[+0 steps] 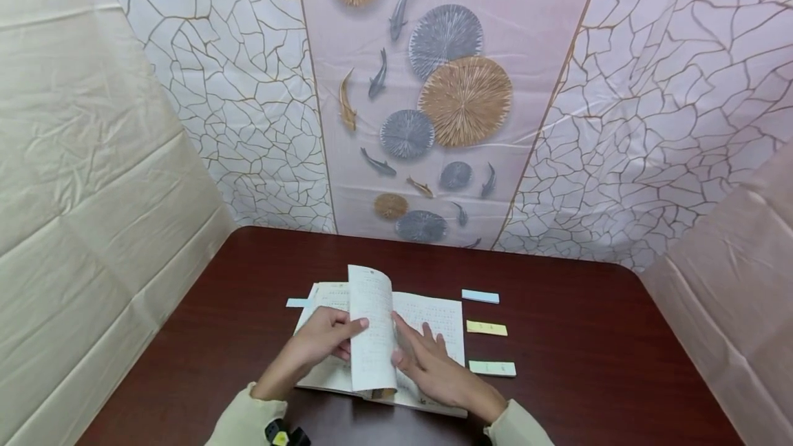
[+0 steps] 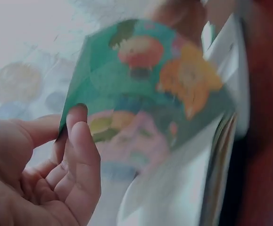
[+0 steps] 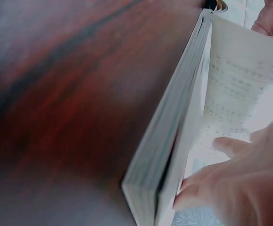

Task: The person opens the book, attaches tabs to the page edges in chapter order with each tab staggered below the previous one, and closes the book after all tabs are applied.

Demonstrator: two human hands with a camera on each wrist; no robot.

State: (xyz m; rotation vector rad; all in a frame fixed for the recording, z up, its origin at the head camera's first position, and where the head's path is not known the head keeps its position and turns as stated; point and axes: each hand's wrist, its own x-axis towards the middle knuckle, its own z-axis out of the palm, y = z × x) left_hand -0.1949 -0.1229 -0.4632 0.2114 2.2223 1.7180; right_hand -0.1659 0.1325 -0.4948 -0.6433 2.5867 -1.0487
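We've got a patterned backdrop (image 1: 464,102), then a dark red table (image 1: 588,363); on its near side, an open book (image 1: 438,310). One leaf (image 1: 372,353) stands up, curled, near the middle (green illustrated back, per left wrist view). Right hand (image 1: 430,361): fingers straight and spread over the right-hand page, thumb beside the leaf; we can't tell if it touches. Left hand (image 1: 325,333): thumb and fingers pinch the leaf's left edge. Right of the book we log a green strip (image 1: 492,368), yellow strip (image 1: 486,327), blue strip (image 1: 480,296); left side, a light-blue tab (image 1: 297,303) pokes out.
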